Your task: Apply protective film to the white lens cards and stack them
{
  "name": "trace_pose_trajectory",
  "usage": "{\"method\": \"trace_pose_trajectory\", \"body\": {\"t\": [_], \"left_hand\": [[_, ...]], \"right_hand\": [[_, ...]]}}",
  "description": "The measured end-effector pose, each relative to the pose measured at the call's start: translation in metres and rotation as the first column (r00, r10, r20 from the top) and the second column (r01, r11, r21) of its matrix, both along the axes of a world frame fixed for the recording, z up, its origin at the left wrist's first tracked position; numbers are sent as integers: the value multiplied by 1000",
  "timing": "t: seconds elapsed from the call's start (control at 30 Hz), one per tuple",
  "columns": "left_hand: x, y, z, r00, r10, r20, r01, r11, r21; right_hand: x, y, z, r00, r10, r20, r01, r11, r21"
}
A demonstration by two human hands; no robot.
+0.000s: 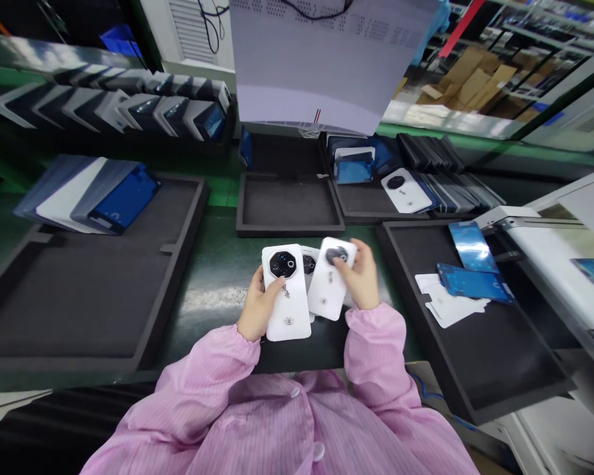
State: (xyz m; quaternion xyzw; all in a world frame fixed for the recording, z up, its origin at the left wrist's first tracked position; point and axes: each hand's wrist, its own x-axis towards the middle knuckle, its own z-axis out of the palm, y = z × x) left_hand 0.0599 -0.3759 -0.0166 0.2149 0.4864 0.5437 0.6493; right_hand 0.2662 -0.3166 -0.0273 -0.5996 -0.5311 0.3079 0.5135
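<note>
My left hand (263, 303) is closed around a white phone back cover (288, 310), its thumb pressed just below the black camera area. A second white phone back cover (325, 290) is gripped at its upper right by my right hand (360, 274), thumb on the front near the camera area. Between and behind these two shows part of another white phone back cover (309, 264); what supports it is hidden. All the covers I hold face me with their camera ends away from my body, above the dark green bench (218, 284).
Left lies a black foam tray (89, 297) with a stack of blue and white panels (89, 191). Ahead is a smaller black tray (290, 201); right of it, another holds a white cover (406, 191). A right-hand tray (505, 356) bears blue panels (475, 282) and white sheets (450, 307).
</note>
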Motion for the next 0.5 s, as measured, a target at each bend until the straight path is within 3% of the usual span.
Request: {"method": "trace_pose_trajectory", "body": {"t": [0.1,0.17,0.27,0.33,0.5], "left_hand": [[0,0,0,1000,-16,-1,16,1000,12],[1,-1,-2,999,-30,-20,30,999,19],[3,-1,-6,996,-53,-72,56,997,48],[5,-2,-10,993,-68,-97,77,993,86],[8,-5,-14,979,-115,-168,143,976,162]], "right_hand": [[-21,-5,-9,925,98,366,-83,995,-56],[-35,-10,-8,857,36,513,-75,996,54],[-46,-19,2,897,-72,436,-70,951,300],[-51,-26,11,953,-24,303,-95,923,372],[-63,-38,21,972,120,203,-161,967,198]]}}
